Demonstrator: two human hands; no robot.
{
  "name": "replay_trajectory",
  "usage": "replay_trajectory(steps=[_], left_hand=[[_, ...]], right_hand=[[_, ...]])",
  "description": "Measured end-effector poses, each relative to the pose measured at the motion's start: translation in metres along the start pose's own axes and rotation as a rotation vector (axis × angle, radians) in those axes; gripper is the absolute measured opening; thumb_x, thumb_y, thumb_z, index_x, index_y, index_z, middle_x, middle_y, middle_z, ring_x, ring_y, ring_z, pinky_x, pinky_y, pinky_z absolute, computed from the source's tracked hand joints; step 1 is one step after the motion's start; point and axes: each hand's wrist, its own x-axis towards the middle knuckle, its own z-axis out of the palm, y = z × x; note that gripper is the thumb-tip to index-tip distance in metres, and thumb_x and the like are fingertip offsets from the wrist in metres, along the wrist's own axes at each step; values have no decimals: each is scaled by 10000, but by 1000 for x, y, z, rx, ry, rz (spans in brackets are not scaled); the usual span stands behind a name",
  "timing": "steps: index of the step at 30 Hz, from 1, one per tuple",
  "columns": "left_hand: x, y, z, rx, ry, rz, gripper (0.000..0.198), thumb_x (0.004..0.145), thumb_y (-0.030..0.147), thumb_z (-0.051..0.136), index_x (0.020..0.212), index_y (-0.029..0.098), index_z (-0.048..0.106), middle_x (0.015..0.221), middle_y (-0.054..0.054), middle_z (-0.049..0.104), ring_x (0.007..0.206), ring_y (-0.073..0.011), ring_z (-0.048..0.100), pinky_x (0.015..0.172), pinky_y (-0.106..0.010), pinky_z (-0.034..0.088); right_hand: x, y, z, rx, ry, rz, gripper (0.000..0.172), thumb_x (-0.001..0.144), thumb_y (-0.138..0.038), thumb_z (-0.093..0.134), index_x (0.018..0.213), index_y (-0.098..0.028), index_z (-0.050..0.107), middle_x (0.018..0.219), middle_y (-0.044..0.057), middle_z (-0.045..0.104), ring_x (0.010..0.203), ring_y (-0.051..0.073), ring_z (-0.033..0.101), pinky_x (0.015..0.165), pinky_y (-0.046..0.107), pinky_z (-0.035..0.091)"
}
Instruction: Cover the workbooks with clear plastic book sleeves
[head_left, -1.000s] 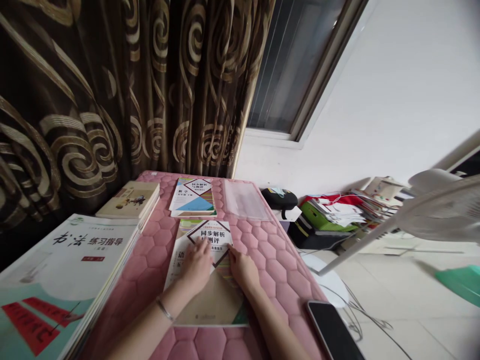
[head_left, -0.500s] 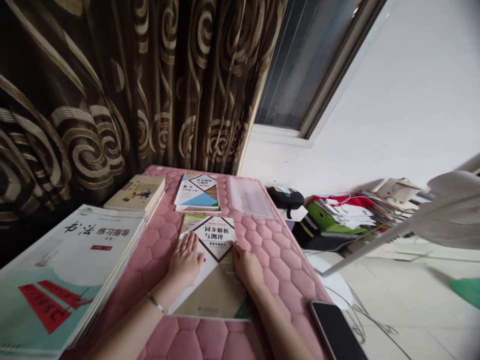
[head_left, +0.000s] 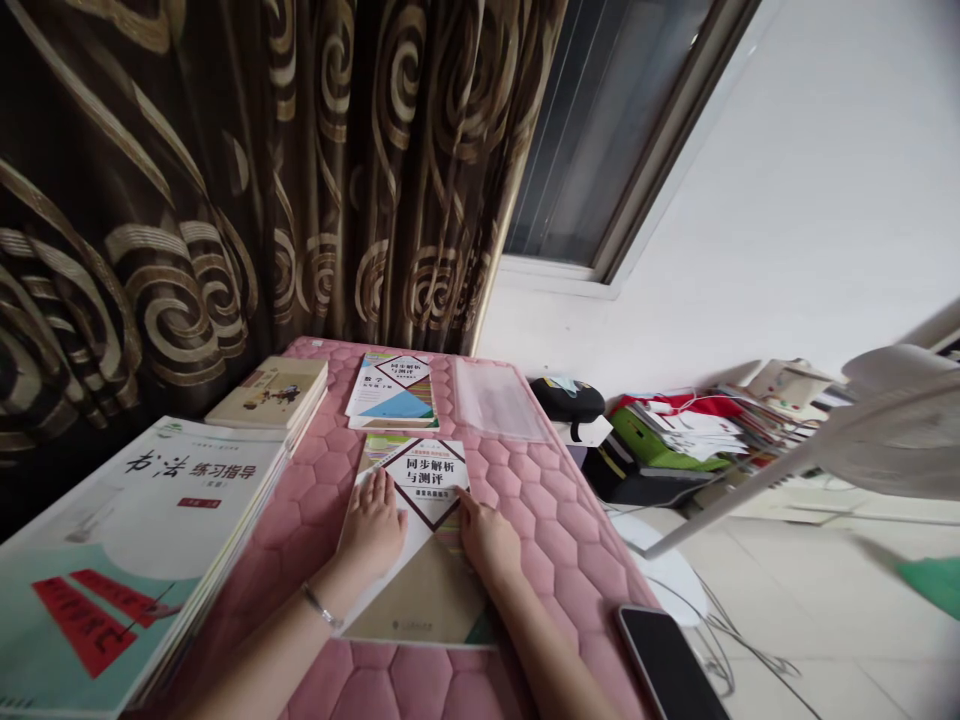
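- Workbook point(head_left: 420, 580): closed, flat on the quilted counter point(head_left: 555, 520).
- Left hand point(head_left: 373, 525): on the workbook's left side, fingers flat, nearly together.
- Right hand point(head_left: 489, 540): at its right edge, index extended, other fingers curled; whether pinching, cannot tell.
- Judged step: steadying; lifting would call for a firm right-hand pinch.
- Beyond the workbook: blue-and-white book point(head_left: 394, 392).

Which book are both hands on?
The tan and white book, touched by the left hand and right hand. The blue and white book behind and stacked books lie untouched.
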Motion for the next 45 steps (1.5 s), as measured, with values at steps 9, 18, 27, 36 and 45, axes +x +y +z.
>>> replay_trajectory(steps=[9,18,27,36,45], left_hand=[[63,61,11,-146,-32,229,545,951,256,325,1472,114,400,1562,-140,345,1443,-262,328,1175,-487,270],[81,-29,12,-35,9,100,570,969,323,262,1458,75,419,1540,-147,368,1447,-269,320,1190,-489,233],[76,-31,11,-25,43,114,584,958,315,261,1456,52,416,1537,-167,359,1434,-286,343,1180,-511,243],[77,-32,15,-63,72,112,576,949,303,285,1452,59,424,1529,-173,371,1429,-291,353,1170,-522,262],[74,-9,-7,-43,4,31,565,936,253,313,1432,10,434,1511,-225,390,1420,-312,362,1176,-530,229]], right_hand=[[1,-1,2,-37,-19,-20,464,984,-221,331,1379,-342,543,1021,96,736,831,248,725,643,303,516],[1,-3,0,-52,-50,-1,456,1011,-258,293,1401,-324,519,1006,110,726,844,243,716,655,300,509],[19,-39,-4,-182,80,-259,417,941,-202,443,1341,-220,560,1375,164,528,1175,280,563,904,375,499],[95,-36,30,-21,-44,-295,621,1014,-428,281,1515,-62,299,1590,168,223,1489,256,169,1192,435,181],[95,-24,33,-30,-15,-228,644,1015,-420,209,1517,-19,261,1599,159,188,1497,240,125,1204,445,70]])
